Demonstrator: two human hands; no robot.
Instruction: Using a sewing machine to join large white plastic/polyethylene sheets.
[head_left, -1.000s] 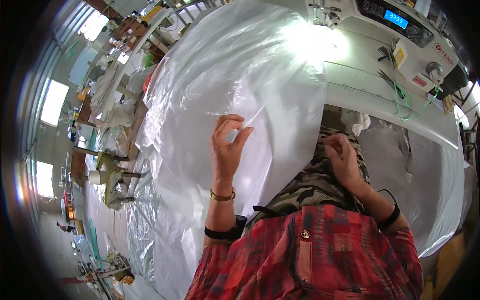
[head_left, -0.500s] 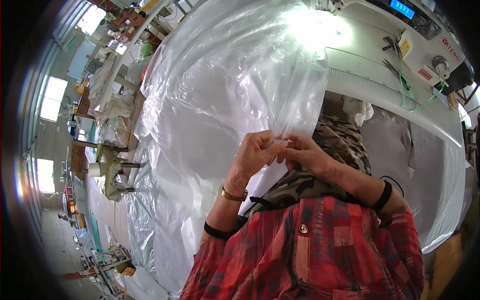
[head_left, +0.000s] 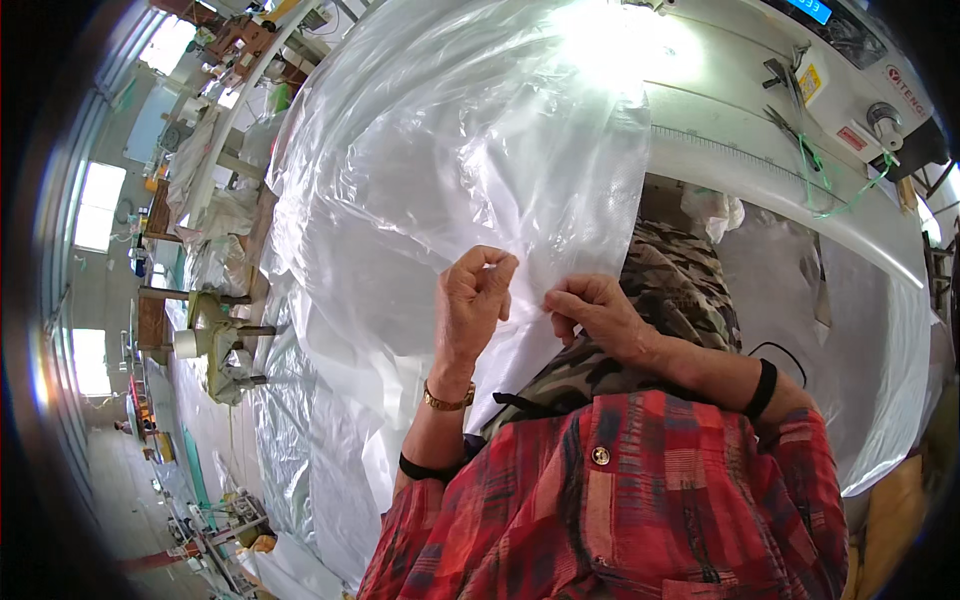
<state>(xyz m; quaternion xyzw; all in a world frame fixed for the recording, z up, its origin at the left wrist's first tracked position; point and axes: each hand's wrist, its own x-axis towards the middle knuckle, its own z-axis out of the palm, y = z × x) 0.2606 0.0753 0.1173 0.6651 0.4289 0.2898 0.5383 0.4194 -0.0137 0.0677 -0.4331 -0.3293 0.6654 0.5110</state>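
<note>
A large sheet of clear, crinkled plastic film (head_left: 400, 190) spreads from the machine table down over my lap. My left hand (head_left: 472, 300) is closed in a pinch on the film, thumb against the bent forefinger. A short way to its right and slightly nearer to me, my right hand (head_left: 600, 315) also pinches the film with thumb and fingers. Between the two hands the film runs smooth and whitish. The exact edge in my fingertips is too fine to make out.
At the upper right stands a white sewing machine (head_left: 850, 100) with a bright lamp (head_left: 625, 50). Thread snips (head_left: 785, 122) and green thread (head_left: 815, 180) lie on its ruler-marked table (head_left: 740, 165). Cluttered workbenches (head_left: 215, 230) run along the left.
My hands were together at the gathered film and have moved apart. The left went left and a little away from me. The bunched folds between them have flattened out.
</note>
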